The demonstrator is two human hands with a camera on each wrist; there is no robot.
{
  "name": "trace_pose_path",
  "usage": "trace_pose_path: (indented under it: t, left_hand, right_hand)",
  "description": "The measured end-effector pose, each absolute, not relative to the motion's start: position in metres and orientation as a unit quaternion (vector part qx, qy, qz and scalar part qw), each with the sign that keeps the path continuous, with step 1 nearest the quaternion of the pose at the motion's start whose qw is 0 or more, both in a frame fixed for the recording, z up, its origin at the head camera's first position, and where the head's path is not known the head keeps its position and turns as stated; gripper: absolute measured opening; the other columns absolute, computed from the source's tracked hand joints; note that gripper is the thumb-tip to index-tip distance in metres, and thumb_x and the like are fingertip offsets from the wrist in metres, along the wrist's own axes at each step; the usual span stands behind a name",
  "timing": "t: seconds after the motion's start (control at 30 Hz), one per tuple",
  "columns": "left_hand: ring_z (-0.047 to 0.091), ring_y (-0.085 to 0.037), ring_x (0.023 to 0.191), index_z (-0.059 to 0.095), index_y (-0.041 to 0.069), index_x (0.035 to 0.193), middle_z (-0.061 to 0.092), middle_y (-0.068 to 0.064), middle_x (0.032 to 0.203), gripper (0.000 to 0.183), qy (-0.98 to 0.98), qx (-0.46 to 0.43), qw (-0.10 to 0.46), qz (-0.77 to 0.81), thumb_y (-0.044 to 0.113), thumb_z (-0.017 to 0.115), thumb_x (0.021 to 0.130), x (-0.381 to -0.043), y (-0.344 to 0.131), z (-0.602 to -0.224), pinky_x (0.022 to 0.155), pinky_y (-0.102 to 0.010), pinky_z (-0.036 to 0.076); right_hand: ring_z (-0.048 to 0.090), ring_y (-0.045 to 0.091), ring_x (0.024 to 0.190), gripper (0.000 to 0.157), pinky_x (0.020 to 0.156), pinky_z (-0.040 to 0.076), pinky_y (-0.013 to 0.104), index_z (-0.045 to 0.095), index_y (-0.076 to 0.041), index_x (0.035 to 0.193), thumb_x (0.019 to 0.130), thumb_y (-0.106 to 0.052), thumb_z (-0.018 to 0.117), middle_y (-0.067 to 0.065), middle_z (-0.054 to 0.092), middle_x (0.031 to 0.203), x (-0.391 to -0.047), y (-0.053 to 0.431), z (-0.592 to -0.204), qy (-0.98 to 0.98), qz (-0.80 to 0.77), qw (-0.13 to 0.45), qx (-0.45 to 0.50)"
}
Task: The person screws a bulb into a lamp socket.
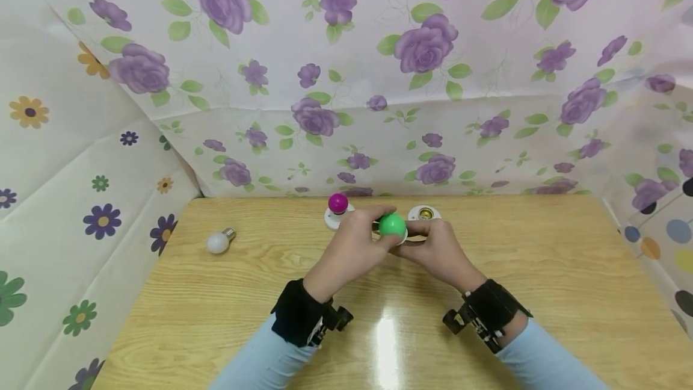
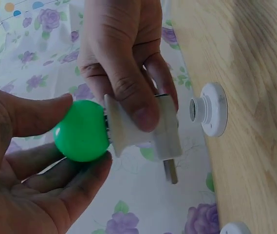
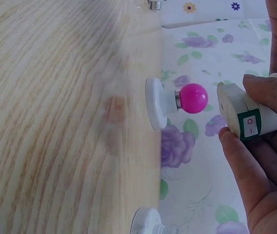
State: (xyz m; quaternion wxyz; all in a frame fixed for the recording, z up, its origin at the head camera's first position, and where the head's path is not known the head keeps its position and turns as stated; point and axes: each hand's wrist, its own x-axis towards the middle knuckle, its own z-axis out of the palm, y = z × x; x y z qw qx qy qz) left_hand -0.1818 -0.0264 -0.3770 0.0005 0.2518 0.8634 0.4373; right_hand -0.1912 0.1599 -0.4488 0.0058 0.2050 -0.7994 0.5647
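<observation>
A glossy, round green bulb point(image 2: 82, 131) is pinched by the left hand point(image 1: 357, 238); a white plastic holder point(image 2: 167, 141) with metal prong point(image 2: 171, 171) is gripped by the right hand point(image 1: 438, 250).

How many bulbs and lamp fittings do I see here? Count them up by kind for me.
Light bulbs: 3 (green bulb, magenta bulb, white bulb)
Round lamp holders: 2 (empty holder, occupied holder under the magenta bulb)
Switched plug-in lamp holder: 1
Total: 6

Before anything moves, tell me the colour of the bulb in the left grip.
Green; the bulb shows best in the left wrist view.
</observation>
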Motion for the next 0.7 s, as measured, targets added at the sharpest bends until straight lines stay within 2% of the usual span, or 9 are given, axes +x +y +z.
trace_pose_path:
  t: [0.2,0.37,0.53,0.7]
  left_hand:
    - [0.059,-0.013,0.095,0.060,0.007,0.120,0.062,-0.004,0.109,0.050,0.860,0.200,-0.070,0.465,0.035,0.072,0.080,-0.1825,-0.0230,-0.3779,0.071,-0.019,0.049]
    - [0.060,-0.007,0.082,0.065,0.009,0.104,0.064,0.001,0.093,0.038,0.849,0.203,-0.111,0.475,0.038,0.071,0.081,-0.1823,-0.0214,-0.3806,0.067,-0.019,0.050]
    - [0.058,-0.002,0.071,0.067,0.012,0.093,0.062,0.007,0.082,0.028,0.843,0.208,-0.125,0.480,0.038,0.070,0.082,-0.1803,-0.0202,-0.3820,0.060,-0.016,0.049]
    - [0.057,-0.001,0.067,0.067,0.014,0.089,0.063,0.008,0.079,0.032,0.856,0.184,-0.113,0.470,0.043,0.072,0.078,-0.1795,-0.0185,-0.3809,0.056,-0.016,0.048]
  right_hand:
    - [0.060,0.012,0.095,0.031,0.073,0.052,0.029,0.068,-0.024,0.107,0.077,-0.025,0.076,-0.006,0.064,0.103,-0.1897,0.1604,-0.4477,-0.795,0.573,0.009,0.199]
    - [0.060,0.013,0.096,0.030,0.073,0.052,0.030,0.069,-0.025,0.106,0.077,-0.021,0.076,-0.006,0.065,0.102,-0.1890,0.1605,-0.4481,-0.794,0.575,0.014,0.198]
    - [0.060,0.013,0.096,0.030,0.073,0.052,0.030,0.069,-0.024,0.106,0.077,-0.022,0.076,-0.006,0.065,0.103,-0.1890,0.1600,-0.4481,-0.791,0.578,0.016,0.197]
    - [0.062,0.015,0.091,0.027,0.071,0.052,0.028,0.070,-0.025,0.102,0.075,-0.025,0.077,-0.007,0.065,0.099,-0.1882,0.1591,-0.4471,-0.801,0.566,0.028,0.192]
